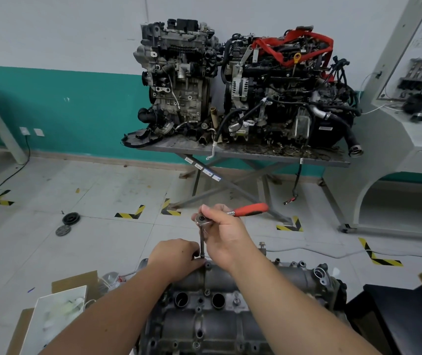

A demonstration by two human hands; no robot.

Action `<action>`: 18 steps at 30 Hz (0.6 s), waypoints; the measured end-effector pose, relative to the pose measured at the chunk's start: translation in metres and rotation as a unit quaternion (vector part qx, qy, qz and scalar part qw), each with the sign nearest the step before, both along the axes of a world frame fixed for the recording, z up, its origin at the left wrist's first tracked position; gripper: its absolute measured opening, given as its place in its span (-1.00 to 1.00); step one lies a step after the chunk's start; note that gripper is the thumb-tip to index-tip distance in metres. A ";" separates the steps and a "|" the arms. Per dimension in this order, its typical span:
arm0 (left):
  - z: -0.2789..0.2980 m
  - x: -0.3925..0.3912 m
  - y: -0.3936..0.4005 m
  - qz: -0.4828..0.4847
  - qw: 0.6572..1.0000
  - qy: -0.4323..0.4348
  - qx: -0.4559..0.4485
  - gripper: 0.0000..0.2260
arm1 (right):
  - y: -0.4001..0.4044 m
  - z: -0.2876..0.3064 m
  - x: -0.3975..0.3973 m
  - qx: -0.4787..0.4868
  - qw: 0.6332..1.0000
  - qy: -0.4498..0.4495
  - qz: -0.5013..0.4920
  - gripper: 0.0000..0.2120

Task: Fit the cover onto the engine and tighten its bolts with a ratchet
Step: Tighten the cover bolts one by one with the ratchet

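A grey metal cover (204,319) lies on the engine at the bottom middle, with two round openings and several bolt holes. A ratchet (251,210) with a red handle stands over its far edge on a long vertical extension bar (202,243). My right hand (224,233) grips the ratchet at its head, with the handle pointing right. My left hand (175,257) holds the lower end of the extension where it meets a bolt on the cover's far edge. The bolt itself is hidden by my fingers.
Two other engines (243,85) sit on a grey metal table (256,153) against the far wall. Two black discs (70,219) lie on the tiled floor at left. Cardboard boxes (59,311) stand at lower left, a dark bench (404,319) at lower right.
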State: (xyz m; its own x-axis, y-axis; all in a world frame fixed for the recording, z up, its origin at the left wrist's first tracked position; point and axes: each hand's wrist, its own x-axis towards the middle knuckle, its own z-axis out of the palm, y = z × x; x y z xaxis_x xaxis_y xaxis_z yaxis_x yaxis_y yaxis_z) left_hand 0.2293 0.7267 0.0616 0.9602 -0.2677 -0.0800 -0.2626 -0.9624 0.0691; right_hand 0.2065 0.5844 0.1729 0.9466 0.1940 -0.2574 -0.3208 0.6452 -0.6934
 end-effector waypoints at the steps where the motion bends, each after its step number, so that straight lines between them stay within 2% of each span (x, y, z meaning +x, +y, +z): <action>1: 0.000 0.000 0.000 0.001 1.000 -0.003 -0.001 -0.66 | 0.000 -0.002 -0.001 -0.017 1.000 -0.022 0.005 -0.69; 4: 0.001 -0.001 -0.001 0.006 1.000 -0.005 -0.002 -0.68 | 0.001 -0.006 -0.004 -0.097 0.991 -0.094 0.022 -0.86; 6: 0.002 -0.002 -0.001 0.008 1.000 -0.006 -0.002 -0.68 | -0.001 -0.015 -0.008 -0.150 0.979 -0.134 0.036 -0.78; 8: 0.002 -0.003 -0.001 0.003 1.000 -0.002 -0.010 -0.65 | -0.002 -0.026 -0.014 -0.238 0.948 -0.212 0.012 -0.75; 9: 0.002 -0.004 -0.002 0.002 1.000 -0.001 -0.016 -0.62 | -0.002 -0.031 -0.017 -0.283 0.921 -0.268 -0.027 -0.74; 11: 0.003 -0.003 -0.003 0.001 1.000 -0.005 -0.021 -0.60 | 0.000 -0.037 -0.019 -0.351 0.844 -0.389 -0.117 -0.70; 13: 0.000 -0.002 -0.002 -0.019 0.999 -0.031 -0.011 -0.47 | 0.000 -0.039 -0.011 -0.438 0.736 -0.488 -0.169 -0.72; 15: -0.004 -0.003 -0.001 -0.047 0.998 -0.048 0.022 -0.29 | -0.002 -0.037 -0.001 -0.521 0.626 -0.543 -0.205 -0.79; 16: -0.006 -0.004 0.001 -0.047 0.997 -0.046 0.032 -0.29 | -0.005 -0.035 0.003 -0.552 0.584 -0.557 -0.210 -0.83; 18: -0.010 -0.001 0.001 -0.019 0.999 -0.046 0.013 -0.51 | -0.010 -0.030 0.007 -0.614 0.504 -0.575 -0.196 -0.85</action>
